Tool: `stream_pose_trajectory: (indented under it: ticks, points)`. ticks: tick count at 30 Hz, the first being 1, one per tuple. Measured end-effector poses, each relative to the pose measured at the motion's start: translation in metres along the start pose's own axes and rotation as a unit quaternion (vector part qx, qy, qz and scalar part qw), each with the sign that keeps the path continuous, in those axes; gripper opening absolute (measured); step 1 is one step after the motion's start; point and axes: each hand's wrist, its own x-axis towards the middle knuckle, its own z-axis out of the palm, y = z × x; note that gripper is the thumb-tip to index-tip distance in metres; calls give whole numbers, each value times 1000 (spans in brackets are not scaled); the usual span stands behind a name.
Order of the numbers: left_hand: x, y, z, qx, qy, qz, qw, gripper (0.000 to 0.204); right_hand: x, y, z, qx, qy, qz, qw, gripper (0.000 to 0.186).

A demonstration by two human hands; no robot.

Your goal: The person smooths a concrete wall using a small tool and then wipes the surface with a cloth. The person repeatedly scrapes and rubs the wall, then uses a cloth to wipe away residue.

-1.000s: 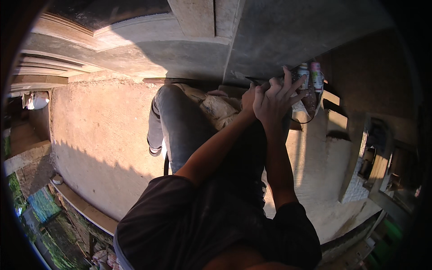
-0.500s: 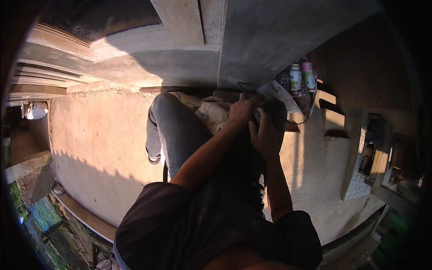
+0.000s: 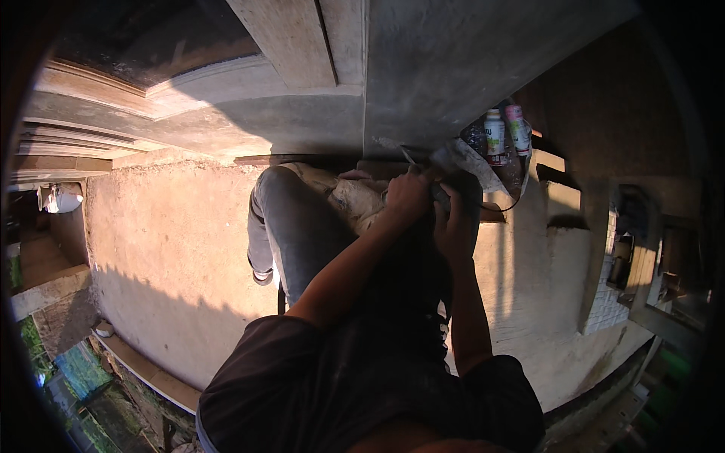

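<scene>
My left hand (image 3: 408, 193) is closed in front of my raised right knee. A thin, pale, pointed strip (image 3: 408, 155) sticks up out of its fingers; shadow hides its kind. Close beside it, my right hand (image 3: 453, 226) curls around a dark grey rounded object (image 3: 441, 198), mostly hidden by the fingers. A blurred grey shape (image 3: 445, 157) lies just beyond both hands, too unclear to name. A crumpled beige cloth or sack (image 3: 355, 199) rests between my grey-trousered legs (image 3: 302, 215), left of the hands.
Two white bottles, one with a green label (image 3: 495, 136) and one with a pink cap (image 3: 518, 130), stand at the right beside a pale sheet (image 3: 479, 167). A thin black cable (image 3: 507, 208) curves near my right knee. A grey wall (image 3: 445, 68) rises ahead.
The pale strip in my left hand now stands out more steeply and clearly. My right hand has shifted slightly to the right, its fingers more drawn in. The view has moved a little.
</scene>
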Motion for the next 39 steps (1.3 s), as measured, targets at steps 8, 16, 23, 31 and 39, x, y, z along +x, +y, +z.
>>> stream_pose_trajectory:
  ticks: [8, 16, 23, 31, 39]
  points:
    - [10, 2, 3, 3, 11, -19, 1000, 44, 17, 3, -6, 5, 18, -34, 999, 30]
    - [20, 2, 3, -40, -5, -38, 998, 44, 28, 21, -3, -58, 12, -72, 996, 29]
    - [21, -5, 14, -31, -32, -24, 999, 41, 28, 25, -4, -72, -24, -75, 994, 29]
    - [9, -21, 34, -40, 6, -33, 999, 36, 46, 54, 24, -123, -247, 72, 958, 32]
    - [9, -19, 28, -226, 105, -216, 944, 48, 43, 73, 36, -72, -203, 37, 976, 31]
